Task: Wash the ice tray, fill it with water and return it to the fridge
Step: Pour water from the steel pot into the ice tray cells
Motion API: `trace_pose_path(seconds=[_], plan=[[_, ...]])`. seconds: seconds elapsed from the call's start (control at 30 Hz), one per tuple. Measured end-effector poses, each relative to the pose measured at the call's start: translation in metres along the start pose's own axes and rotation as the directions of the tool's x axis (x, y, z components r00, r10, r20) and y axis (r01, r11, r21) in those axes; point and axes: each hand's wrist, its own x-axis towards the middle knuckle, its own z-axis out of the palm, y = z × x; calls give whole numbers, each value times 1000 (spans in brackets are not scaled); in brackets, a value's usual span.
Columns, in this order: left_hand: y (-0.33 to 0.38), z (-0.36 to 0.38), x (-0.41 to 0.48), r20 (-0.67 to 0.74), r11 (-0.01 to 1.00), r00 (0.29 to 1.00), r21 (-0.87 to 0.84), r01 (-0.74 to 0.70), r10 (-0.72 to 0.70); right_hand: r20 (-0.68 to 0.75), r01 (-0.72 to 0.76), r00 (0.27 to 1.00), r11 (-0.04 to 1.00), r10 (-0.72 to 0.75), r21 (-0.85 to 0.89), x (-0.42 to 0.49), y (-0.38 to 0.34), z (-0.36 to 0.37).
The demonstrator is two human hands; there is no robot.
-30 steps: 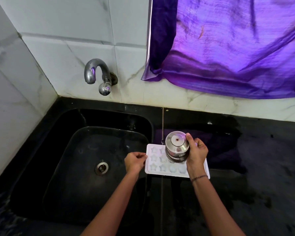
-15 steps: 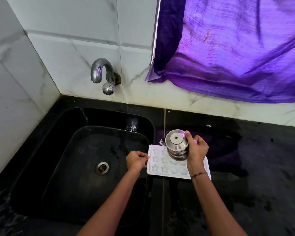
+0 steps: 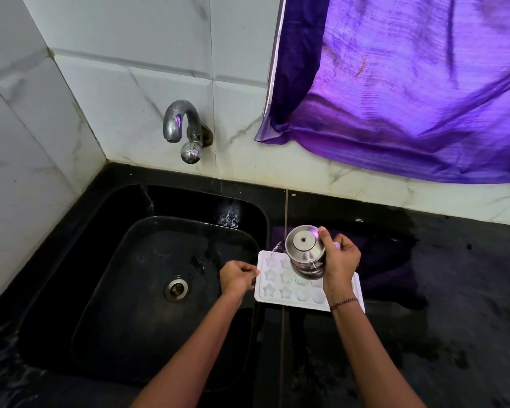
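The ice tray (image 3: 277,291) lies flat on the counter (image 3: 460,295), at 3 o'clock from the sink (image 3: 124,290). My left hand (image 3: 236,276) pinches its 9 o'clock edge. My right hand (image 3: 340,257) grips a steel pot (image 3: 304,247), tilted above it.

steel pot (image 3: 305,248) in right hand (image 3: 340,260) tips slightly further left than 1 second ago, thin stream of water (image 3: 275,249) now shows at its lip, falling onto far-left corner of ice tray (image 3: 277,303)
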Motion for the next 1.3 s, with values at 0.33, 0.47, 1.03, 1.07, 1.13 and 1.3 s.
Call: trace_pose_path(seconds=[0.33,0.47,1.03,1.07,1.13,1.3], plan=[[1,1,-3,1,1000,1000,2,5,-5,-40,-12,999,1000,13,29,2,-4,0],[1,3,-4,-19,1000,1000,-4,3,-3,-51,-20,998,998,22,53,2,-5,0],[3,6,-7,-37,993,998,108,-47,51,-89,-59,993,980,77,191,5,-9,-13],[3,5,-8,-40,993,998,107,-45,49,-89,-63,993,977,83,203,6,-9,-15],[3,6,-8,-42,993,998,113,-43,48,-88,-66,992,974,87,215,7,-8,-20],[3,5,-8,-50,992,998,123,-38,44,-117,-48,991,981,72,190,8,-8,-30]])
